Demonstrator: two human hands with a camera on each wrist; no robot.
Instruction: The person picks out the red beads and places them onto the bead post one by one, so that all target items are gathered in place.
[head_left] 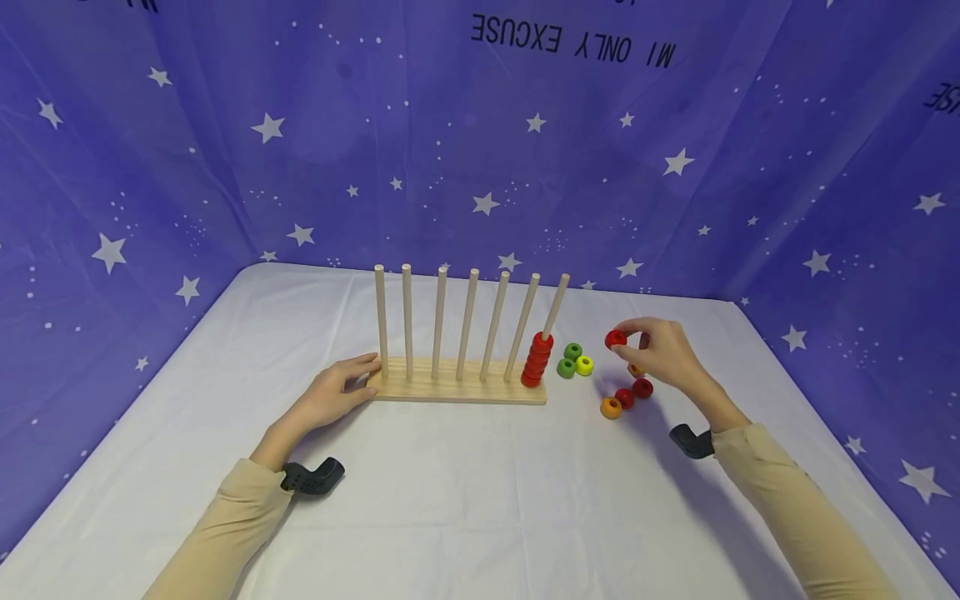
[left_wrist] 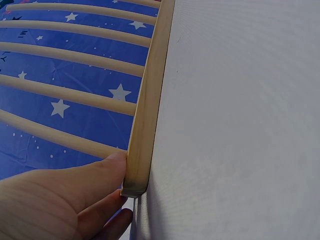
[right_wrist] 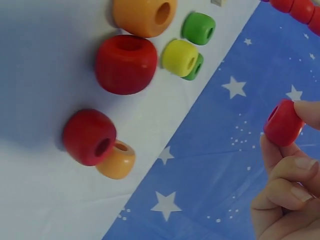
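— Starry blue cloth hangs behind and to both sides of a counter covered in white. What sits at the left?

— The person's left hand rests at the left end of a wooden rack. Its thumb and fingers clasp the end of the base, as the left wrist view shows close up.

— And the rack itself?

— A flat wooden base with seven upright pegs in a row. Six pegs are bare. The rightmost peg carries a stack of red beads.

— What lies beyond the rack?

— Just right of it, two green beads and a yellow bead sit touching in a cluster. Further right and nearer the person lie an orange bead and two red beads, close together. Another orange bead touches one of the red ones.

— And the right hand?

— The right hand is raised above those loose beads. Its thumb and fingertips pinch a single red bead, held in the air to the right of the stacked peg, apart from it. The other fingers are curled.
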